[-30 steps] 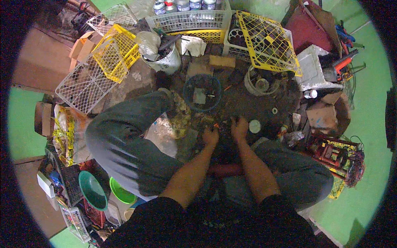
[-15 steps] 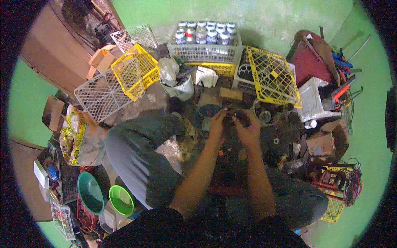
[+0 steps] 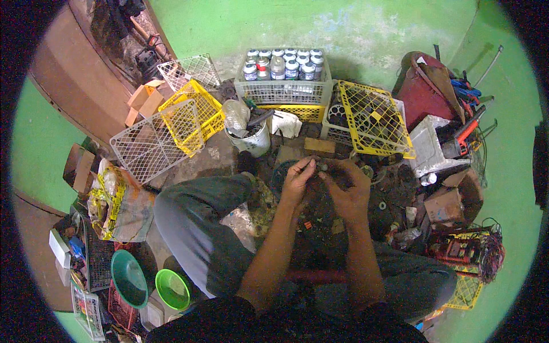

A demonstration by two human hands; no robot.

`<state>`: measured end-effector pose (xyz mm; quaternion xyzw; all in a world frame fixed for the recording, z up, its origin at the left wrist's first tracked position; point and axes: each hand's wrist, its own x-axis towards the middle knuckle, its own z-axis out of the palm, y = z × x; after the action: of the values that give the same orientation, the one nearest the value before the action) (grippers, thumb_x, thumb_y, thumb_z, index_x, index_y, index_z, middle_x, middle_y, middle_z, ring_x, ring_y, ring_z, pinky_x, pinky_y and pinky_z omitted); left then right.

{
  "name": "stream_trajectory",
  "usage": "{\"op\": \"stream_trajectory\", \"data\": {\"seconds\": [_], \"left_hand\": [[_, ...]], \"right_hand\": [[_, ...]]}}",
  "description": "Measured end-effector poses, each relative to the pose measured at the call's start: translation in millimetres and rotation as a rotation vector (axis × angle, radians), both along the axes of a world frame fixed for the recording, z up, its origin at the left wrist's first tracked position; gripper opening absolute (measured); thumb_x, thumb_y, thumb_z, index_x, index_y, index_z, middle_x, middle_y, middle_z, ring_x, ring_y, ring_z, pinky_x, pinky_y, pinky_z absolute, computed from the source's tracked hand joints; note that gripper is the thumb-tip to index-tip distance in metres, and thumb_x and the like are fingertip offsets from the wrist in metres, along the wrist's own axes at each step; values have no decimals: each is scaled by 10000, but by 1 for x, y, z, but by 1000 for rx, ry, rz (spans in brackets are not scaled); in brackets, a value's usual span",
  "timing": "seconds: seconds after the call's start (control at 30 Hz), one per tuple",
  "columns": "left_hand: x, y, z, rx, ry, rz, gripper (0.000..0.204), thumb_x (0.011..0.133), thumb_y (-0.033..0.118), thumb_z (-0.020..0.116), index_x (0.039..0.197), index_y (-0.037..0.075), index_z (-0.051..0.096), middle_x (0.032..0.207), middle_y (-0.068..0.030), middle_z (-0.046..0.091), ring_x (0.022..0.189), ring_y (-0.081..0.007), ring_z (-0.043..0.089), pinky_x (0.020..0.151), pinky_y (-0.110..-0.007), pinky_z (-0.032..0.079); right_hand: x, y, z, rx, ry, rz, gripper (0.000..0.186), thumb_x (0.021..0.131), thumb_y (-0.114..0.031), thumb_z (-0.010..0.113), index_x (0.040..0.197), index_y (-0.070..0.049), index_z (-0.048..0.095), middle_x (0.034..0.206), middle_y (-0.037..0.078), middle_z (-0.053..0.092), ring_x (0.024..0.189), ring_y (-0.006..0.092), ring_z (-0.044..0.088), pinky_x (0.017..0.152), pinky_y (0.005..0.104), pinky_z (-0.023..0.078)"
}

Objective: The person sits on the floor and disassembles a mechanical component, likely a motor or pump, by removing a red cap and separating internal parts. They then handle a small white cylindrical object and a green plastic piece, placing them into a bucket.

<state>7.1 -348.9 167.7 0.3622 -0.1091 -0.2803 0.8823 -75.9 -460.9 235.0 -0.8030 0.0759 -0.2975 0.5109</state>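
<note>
Hands (image 3: 297, 180) (image 3: 351, 187) at small, roundish grey piece (image 3: 323, 168)

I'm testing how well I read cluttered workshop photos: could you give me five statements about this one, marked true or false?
1. The left hand and right hand are close together. True.
2. The capped cans stand in a pale plastic crate. True.
3. The right hand is inside that crate. False: it is beside the left hand.
4. The dark green basin stands near the lime-green basin. True.
5. Both basins are on the person's right. False: both are on the left.
</note>
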Motion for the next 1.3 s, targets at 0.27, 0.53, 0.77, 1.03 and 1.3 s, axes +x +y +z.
{"op": "stream_trajectory", "data": {"seconds": [0.27, 0.53, 0.77, 1.03, 1.3], "left_hand": [[-2, 2, 6, -26, 5, -21, 223, 992, 212, 577, 1074, 18, 651, 1006, -51, 688, 874, -137, 643, 789, -280, 519], [-3, 0, 5, -81, 31, -33, 213, 1000, 203, 565, 1064, 19, 652, 996, -43, 687, 869, -131, 640, 786, -280, 518], [1, -1, 0, -53, -48, -23, 221, 1005, 203, 557, 1060, 15, 659, 972, -31, 688, 845, -116, 631, 783, -271, 508], [2, 2, 8, 48, -90, -12, 245, 1015, 234, 549, 1035, 21, 668, 931, -5, 670, 798, -76, 589, 727, -246, 479], [0, 3, 24, 250, -122, 146, 249, 1007, 264, 565, 940, 52, 676, 762, 50, 588, 667, -44, 491, 608, -223, 393]], "right_hand": [[-2, 9, 10, 138, 58, 4, 300, 788, -125, 789, 1050, -31, 677, 1026, 118, 711, 940, 232, 688, 844, 345, 534], [-3, 9, 11, 180, 54, 28, 322, 783, -106, 787, 1073, -23, 676, 1055, 124, 705, 967, 238, 685, 855, 353, 534], [-2, 4, 20, -33, 7, 53, 297, 775, -77, 777, 1055, -34, 691, 1070, 135, 695, 984, 276, 682, 856, 356, 533], [-2, 7, 13, 33, 9, 44, 296, 783, -73, 777, 1052, -21, 667, 1046, 119, 687, 973, 240, 666, 862, 345, 520], [-5, 11, 28, 121, 78, 86, 272, 801, -22, 760, 1040, 17, 635, 976, 90, 701, 925, 157, 652, 852, 308, 513]]}}
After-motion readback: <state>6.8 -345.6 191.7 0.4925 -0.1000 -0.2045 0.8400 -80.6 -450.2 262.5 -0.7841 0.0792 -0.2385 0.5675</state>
